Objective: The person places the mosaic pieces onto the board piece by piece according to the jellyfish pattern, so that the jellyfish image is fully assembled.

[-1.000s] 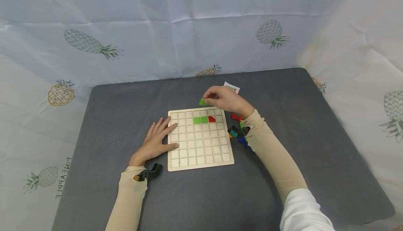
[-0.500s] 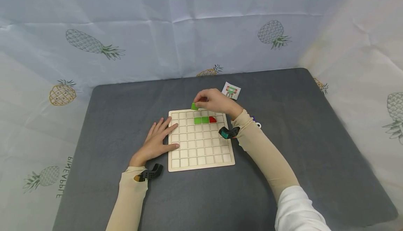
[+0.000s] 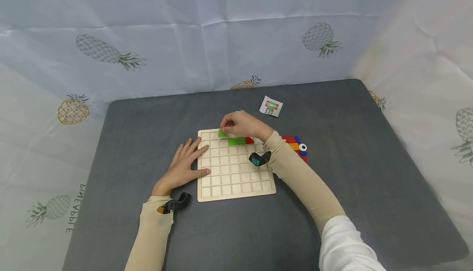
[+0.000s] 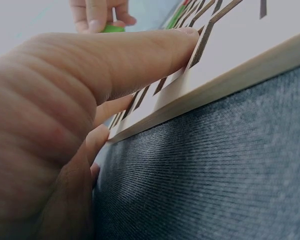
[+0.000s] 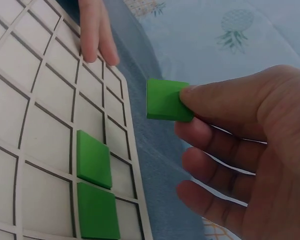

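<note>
A pale wooden grid board (image 3: 236, 176) lies on the table. My left hand (image 3: 181, 168) rests at its left edge, fingers spread and straight, with thumb and fingertips on the rim. Between thumb and forefinger my right hand (image 3: 242, 124) pinches a green square tile (image 5: 165, 100) over the board's far edge. Two green tiles (image 5: 94, 159) sit side by side in the second row from the far edge. A red quarter-round piece (image 3: 249, 140) adjoins them on the right, partly covered by the right hand in the head view.
A small card (image 3: 271, 106) with a printed coloured figure lies beyond the board's far right corner. Right of the board is a pile of coloured pieces (image 3: 293, 145), red, orange, blue and a white ring, partly behind the right forearm. A pineapple-print cloth (image 3: 177, 57) hangs behind the table.
My right hand has carried the green tile left and nearer, from beyond the board to over its far edge. The card and more of the pile now show. The left hand has stayed still.
</note>
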Motion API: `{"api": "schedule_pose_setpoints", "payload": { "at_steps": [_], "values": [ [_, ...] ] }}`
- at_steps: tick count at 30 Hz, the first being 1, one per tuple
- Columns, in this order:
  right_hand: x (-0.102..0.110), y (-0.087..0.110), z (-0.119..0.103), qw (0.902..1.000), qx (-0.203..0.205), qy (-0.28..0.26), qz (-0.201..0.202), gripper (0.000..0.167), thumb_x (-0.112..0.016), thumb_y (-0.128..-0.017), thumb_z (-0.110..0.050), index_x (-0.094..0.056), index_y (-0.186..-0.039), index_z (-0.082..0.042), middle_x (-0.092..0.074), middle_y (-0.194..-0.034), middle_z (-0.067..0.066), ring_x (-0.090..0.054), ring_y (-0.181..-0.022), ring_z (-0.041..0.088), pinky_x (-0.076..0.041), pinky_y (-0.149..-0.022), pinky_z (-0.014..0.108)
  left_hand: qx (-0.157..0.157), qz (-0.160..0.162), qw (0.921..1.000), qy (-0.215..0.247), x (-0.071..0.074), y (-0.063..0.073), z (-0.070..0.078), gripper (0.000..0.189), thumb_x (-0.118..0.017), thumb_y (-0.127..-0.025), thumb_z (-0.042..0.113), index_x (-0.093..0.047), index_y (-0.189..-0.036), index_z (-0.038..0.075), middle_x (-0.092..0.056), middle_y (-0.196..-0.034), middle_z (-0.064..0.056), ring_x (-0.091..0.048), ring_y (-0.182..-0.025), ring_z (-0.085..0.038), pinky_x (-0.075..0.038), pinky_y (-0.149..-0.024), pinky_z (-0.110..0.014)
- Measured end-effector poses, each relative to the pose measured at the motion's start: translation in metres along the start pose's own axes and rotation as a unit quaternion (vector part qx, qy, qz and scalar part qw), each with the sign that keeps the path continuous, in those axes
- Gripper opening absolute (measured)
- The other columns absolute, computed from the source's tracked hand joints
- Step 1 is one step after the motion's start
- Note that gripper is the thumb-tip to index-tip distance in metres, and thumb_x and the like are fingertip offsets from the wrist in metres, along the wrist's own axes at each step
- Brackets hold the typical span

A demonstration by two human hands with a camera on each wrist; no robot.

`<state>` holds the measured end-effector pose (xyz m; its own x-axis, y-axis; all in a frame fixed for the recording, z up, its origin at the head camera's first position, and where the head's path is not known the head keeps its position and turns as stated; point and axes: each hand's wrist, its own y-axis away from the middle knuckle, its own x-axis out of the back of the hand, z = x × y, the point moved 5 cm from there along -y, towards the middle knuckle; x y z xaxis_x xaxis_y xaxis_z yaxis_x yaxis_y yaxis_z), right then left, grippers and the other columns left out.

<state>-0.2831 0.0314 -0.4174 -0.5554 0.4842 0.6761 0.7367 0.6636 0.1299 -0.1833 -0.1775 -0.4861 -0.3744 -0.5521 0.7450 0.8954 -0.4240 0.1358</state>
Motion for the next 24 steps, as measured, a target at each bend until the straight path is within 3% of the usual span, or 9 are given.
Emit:
{"api": "schedule_pose_setpoints", "payload": {
  "at_steps": [15, 24],
  "values": [
    [-0.016, -0.009, 0.012, 0.9975, -0.010, 0.067, -0.020, 0.017, -0.062, -0.102, -0.023, -0.076, -0.104, -0.014, -0.073, -0.098, 0.002, -0.060, -0.080, 0.014, -0.049, -0.073, 0.027, -0.003, 0.001, 1.0000, -0.004, 0.000, 0.001, 0.002, 0.084, -0.075, -0.089, 0.045, -0.036, -0.159, 0.023, -0.010, -0.173, -0.004, 0.002, -0.161, -0.032, 0.007, -0.128, -0.055],
    [-0.022, -0.012, 0.013, 0.9962, -0.017, 0.077, -0.037, 0.017, -0.062, -0.102, -0.023, -0.076, -0.106, -0.013, -0.073, -0.100, 0.003, -0.061, -0.082, 0.014, -0.050, -0.076, 0.028, -0.012, 0.008, 0.9999, -0.003, 0.000, 0.001, 0.000, 0.083, -0.075, -0.088, 0.044, -0.038, -0.159, 0.021, -0.011, -0.173, -0.007, 0.001, -0.160, -0.034, 0.006, -0.128, -0.056]
  ]
}}
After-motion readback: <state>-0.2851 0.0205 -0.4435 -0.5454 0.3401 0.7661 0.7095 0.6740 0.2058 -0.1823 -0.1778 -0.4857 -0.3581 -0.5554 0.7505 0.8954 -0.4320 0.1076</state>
